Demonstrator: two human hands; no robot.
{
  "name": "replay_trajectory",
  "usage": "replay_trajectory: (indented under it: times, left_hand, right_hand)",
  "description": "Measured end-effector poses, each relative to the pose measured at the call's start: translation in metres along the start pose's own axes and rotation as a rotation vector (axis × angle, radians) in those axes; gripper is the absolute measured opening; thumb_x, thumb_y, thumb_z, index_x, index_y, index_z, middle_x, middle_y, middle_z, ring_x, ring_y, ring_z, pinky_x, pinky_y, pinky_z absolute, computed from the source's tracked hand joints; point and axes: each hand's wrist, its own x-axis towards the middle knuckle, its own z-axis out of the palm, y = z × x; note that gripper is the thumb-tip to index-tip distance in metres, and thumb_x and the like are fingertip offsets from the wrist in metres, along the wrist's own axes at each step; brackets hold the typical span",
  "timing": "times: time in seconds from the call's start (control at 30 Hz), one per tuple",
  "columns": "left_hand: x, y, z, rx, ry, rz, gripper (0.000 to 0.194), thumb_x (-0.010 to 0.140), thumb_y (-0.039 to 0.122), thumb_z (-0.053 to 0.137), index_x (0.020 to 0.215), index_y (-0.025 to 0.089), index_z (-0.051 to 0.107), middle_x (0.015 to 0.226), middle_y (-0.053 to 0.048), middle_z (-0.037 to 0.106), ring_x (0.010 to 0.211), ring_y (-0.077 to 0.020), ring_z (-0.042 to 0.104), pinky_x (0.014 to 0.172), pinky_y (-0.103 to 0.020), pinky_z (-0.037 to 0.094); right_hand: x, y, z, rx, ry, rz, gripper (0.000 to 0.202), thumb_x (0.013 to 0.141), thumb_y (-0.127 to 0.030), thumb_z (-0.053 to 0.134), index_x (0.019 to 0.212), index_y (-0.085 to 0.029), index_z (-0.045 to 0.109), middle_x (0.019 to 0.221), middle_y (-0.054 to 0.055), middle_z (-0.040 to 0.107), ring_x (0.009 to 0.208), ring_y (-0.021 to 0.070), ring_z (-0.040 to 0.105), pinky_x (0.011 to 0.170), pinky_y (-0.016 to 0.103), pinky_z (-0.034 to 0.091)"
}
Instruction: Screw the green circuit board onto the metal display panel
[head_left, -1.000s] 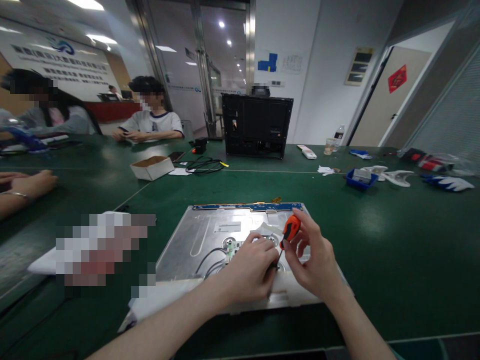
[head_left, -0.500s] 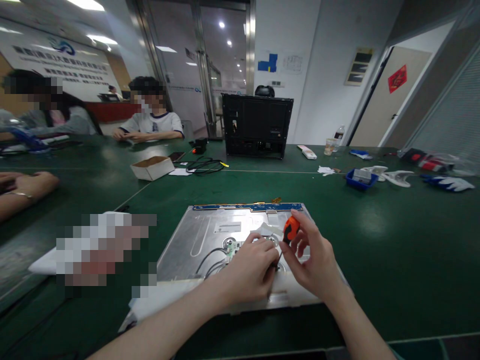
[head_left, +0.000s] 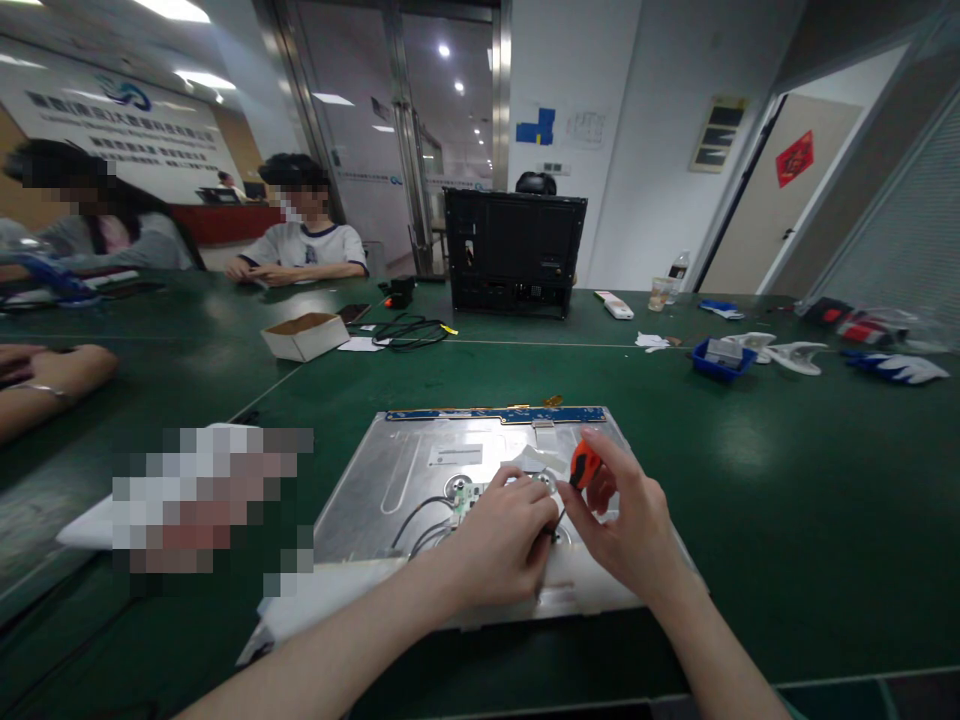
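A metal-backed display panel [head_left: 409, 455] lies flat on the green table, with a blue circuit strip [head_left: 450, 414] along its far edge. My right hand [head_left: 628, 510] grips the orange and black handle of a screwdriver [head_left: 583, 462] between thumb and fingers. Its thin shaft slants down toward my left hand [head_left: 502, 535]. That hand is bent over a small green circuit board [head_left: 466, 496], fingers curled beside the shaft; what they pinch is hidden. Dark cables [head_left: 420, 508] run from the board across the metal. A whitish film [head_left: 330, 590] covers the panel's near edge.
Beyond the panel stand a black monitor housing [head_left: 517, 255], an open white box [head_left: 306, 337] and coiled black cable [head_left: 412, 331]. To the right is a blue tray [head_left: 721, 360]. Other people sit at the left; one person's forearm [head_left: 60, 385] rests on the table.
The screwdriver handle has tipped slightly lower and to the right, with my right fingers shifting along with it. My left hand stays in place.
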Motion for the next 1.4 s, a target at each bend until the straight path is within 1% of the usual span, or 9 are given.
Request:
replay_trajectory:
  times: [0.17, 0.37, 0.47, 0.57, 0.77, 0.93, 1.07, 1.27, 1.4]
  left_hand:
    - [-0.0007, -0.0013, 0.0026, 0.007, 0.015, 0.006, 0.012, 0.080, 0.013, 0.054, 0.088, 0.018, 0.062, 0.093, -0.007, 0.068, 0.090, -0.0238, 0.062, 0.095, -0.044, 0.039]
    - [0.0003, -0.0039, 0.0048, 0.008, 0.004, 0.015, 0.014, 0.080, 0.013, 0.054, 0.090, 0.019, 0.062, 0.094, -0.007, 0.068, 0.091, -0.0247, 0.062, 0.095, -0.044, 0.040]
    - [0.0007, -0.0035, 0.0039, 0.006, -0.002, 0.013, 0.017, 0.080, 0.013, 0.055, 0.093, 0.020, 0.062, 0.096, -0.007, 0.068, 0.093, -0.0256, 0.062, 0.097, -0.045, 0.039]
    - [0.0004, -0.0021, 0.0026, 0.009, -0.006, 0.002, 0.016, 0.080, 0.013, 0.054, 0.093, 0.020, 0.061, 0.096, -0.007, 0.068, 0.092, -0.0252, 0.062, 0.098, -0.045, 0.038]
    - [-0.0003, -0.0005, 0.0007, 0.008, 0.000, 0.003, 0.011, 0.082, 0.013, 0.054, 0.088, 0.019, 0.060, 0.093, -0.006, 0.068, 0.089, -0.0241, 0.061, 0.096, -0.044, 0.039]
    - [-0.0001, -0.0012, 0.0007, 0.003, 0.006, 0.013, 0.011, 0.081, 0.012, 0.054, 0.087, 0.020, 0.059, 0.091, -0.006, 0.068, 0.088, -0.0238, 0.061, 0.097, -0.044, 0.039]
    - [0.0007, -0.0009, 0.0008, 0.015, -0.005, 0.009, 0.011, 0.080, 0.013, 0.055, 0.087, 0.019, 0.060, 0.092, -0.006, 0.068, 0.089, -0.0242, 0.062, 0.096, -0.044, 0.039]
    - [0.0014, -0.0011, 0.0014, 0.002, -0.020, -0.001, 0.012, 0.082, 0.013, 0.054, 0.090, 0.019, 0.061, 0.094, -0.007, 0.068, 0.091, -0.0247, 0.062, 0.095, -0.044, 0.039]
    - [0.0014, -0.0010, 0.0003, -0.003, -0.028, 0.000, 0.014, 0.082, 0.013, 0.054, 0.091, 0.019, 0.062, 0.096, -0.007, 0.068, 0.092, -0.0250, 0.062, 0.095, -0.044, 0.039]
  right_hand:
    - [0.0011, -0.0006, -0.0003, 0.002, 0.001, -0.001, 0.052, 0.098, -0.023, 0.056, 0.146, -0.026, 0.036, 0.081, -0.002, 0.063, 0.047, 0.0105, 0.053, 0.044, 0.023, 0.047]
    - [0.0016, -0.0030, -0.0041, 0.090, -0.047, 0.014, 0.060, 0.096, -0.016, 0.053, 0.152, -0.025, 0.033, 0.090, 0.002, 0.067, 0.055, 0.0116, 0.059, 0.049, 0.024, 0.051]
    - [0.0015, -0.0030, -0.0042, 0.094, -0.055, 0.010, 0.062, 0.095, -0.014, 0.052, 0.153, -0.025, 0.032, 0.089, 0.002, 0.068, 0.056, 0.0124, 0.060, 0.051, 0.025, 0.052]
    - [0.0011, -0.0025, -0.0027, 0.095, -0.040, 0.023, 0.062, 0.094, -0.013, 0.053, 0.152, -0.027, 0.033, 0.087, 0.000, 0.067, 0.053, 0.0113, 0.060, 0.047, 0.023, 0.050]
    - [0.0007, -0.0019, -0.0001, 0.047, -0.014, 0.034, 0.057, 0.096, -0.021, 0.057, 0.148, -0.029, 0.034, 0.084, -0.003, 0.065, 0.047, 0.0096, 0.055, 0.045, 0.022, 0.048]
    - [0.0021, -0.0038, -0.0017, 0.063, -0.031, 0.041, 0.055, 0.098, -0.023, 0.055, 0.148, -0.028, 0.034, 0.087, -0.001, 0.066, 0.050, 0.0100, 0.057, 0.045, 0.022, 0.049]
    - [0.0026, -0.0051, -0.0036, 0.092, -0.058, 0.050, 0.059, 0.096, -0.020, 0.054, 0.151, -0.025, 0.032, 0.089, 0.000, 0.066, 0.054, 0.0110, 0.060, 0.047, 0.023, 0.050]
    - [0.0013, -0.0044, -0.0037, 0.099, -0.068, 0.054, 0.063, 0.094, -0.017, 0.051, 0.153, -0.026, 0.030, 0.086, 0.000, 0.067, 0.055, 0.0125, 0.063, 0.048, 0.025, 0.051]
    - [0.0010, -0.0039, -0.0024, 0.092, -0.061, 0.049, 0.063, 0.094, -0.016, 0.052, 0.152, -0.026, 0.029, 0.086, 0.000, 0.067, 0.054, 0.0118, 0.061, 0.047, 0.024, 0.050]
